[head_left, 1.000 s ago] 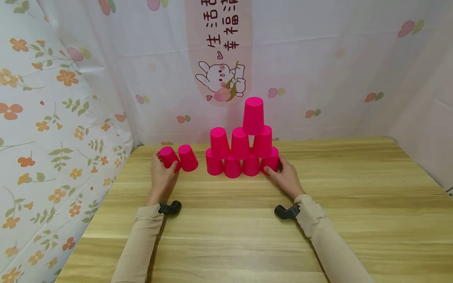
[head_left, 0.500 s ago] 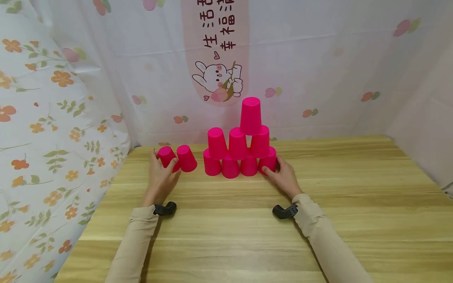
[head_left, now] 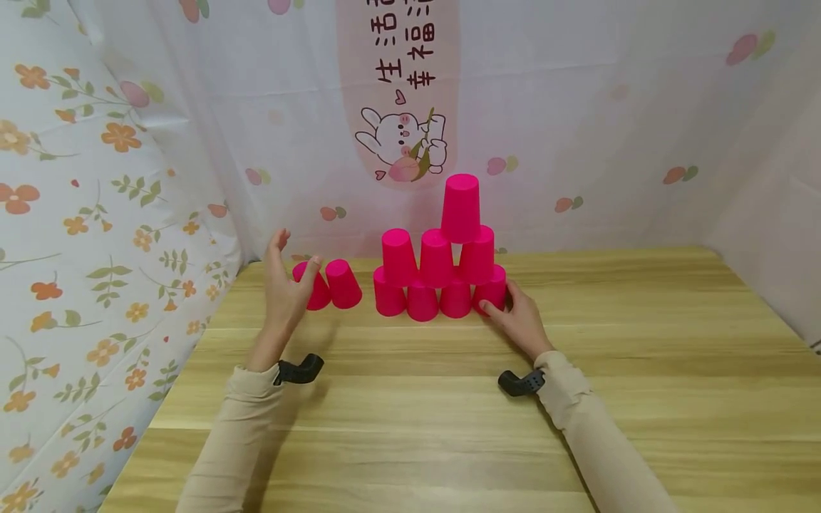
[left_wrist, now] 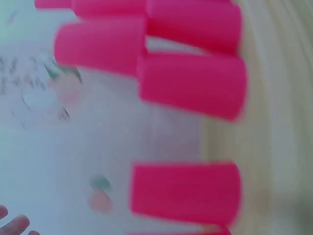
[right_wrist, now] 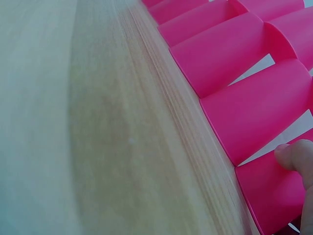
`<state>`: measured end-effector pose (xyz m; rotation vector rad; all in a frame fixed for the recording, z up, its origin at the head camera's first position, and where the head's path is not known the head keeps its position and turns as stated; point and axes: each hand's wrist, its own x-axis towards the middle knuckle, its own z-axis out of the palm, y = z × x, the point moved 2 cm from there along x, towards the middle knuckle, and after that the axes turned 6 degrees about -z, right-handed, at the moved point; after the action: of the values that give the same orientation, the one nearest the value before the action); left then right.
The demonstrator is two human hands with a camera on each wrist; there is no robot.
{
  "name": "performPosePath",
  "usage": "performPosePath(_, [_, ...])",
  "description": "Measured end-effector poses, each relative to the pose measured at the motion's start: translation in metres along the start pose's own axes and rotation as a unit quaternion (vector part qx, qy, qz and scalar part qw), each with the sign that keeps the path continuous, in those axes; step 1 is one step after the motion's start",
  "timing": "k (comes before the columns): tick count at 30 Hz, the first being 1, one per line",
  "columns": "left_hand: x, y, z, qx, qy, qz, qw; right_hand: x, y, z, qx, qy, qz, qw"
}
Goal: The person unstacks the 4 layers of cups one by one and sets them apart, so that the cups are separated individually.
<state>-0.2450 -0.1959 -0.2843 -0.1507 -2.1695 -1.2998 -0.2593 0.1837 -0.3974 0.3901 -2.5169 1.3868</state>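
Observation:
Upside-down pink cups form a stack in the head view: several in the bottom row, three above, and a single top cup [head_left: 462, 209] over the right gap. My right hand [head_left: 522, 322] grips the rightmost bottom cup [head_left: 491, 291], its thumb [right_wrist: 295, 157] lying on the cup wall in the right wrist view. Left of the stack, two more cups stand upside down: an outer cup [head_left: 318, 293] and an inner cup [head_left: 344, 285]. My left hand [head_left: 285, 296] is raised beside the outer cup, fingers spread and holding nothing, partly hiding it. Its fingertips [left_wrist: 15, 225] show at the left wrist view's corner.
The cups stand near the back of a wooden table [head_left: 410, 413]. A white printed curtain [head_left: 577, 128] hangs behind, and a flowered one [head_left: 96, 249] runs along the left side. A gap of table separates the loose pair from the stack.
My left hand has let go of the outer left cup and risen, its fingers opening upward. The right hand keeps its grip, and the stack stands as before.

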Motion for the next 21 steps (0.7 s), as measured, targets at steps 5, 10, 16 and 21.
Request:
performPosePath(5, [0.004,0.034,0.015,-0.018,-0.021,0.056,0.9981,0.000,0.000,0.000,0.002,0.003,0.000,1.0000])
performPosePath(10, [0.007,0.060,0.032,-0.019,-0.054,0.110,0.9923,0.000,0.000,0.000,0.002,0.004,-0.002,1.0000])
performPosePath(16, [0.009,0.073,0.049,-0.010,-0.081,0.165,0.9830,0.001,0.001,0.000,0.001,0.007,-0.009,0.9999])
performPosePath(21, [0.008,0.079,0.062,-0.006,-0.095,0.164,0.9818,0.000,0.002,0.000,0.004,0.007,-0.013,0.9999])
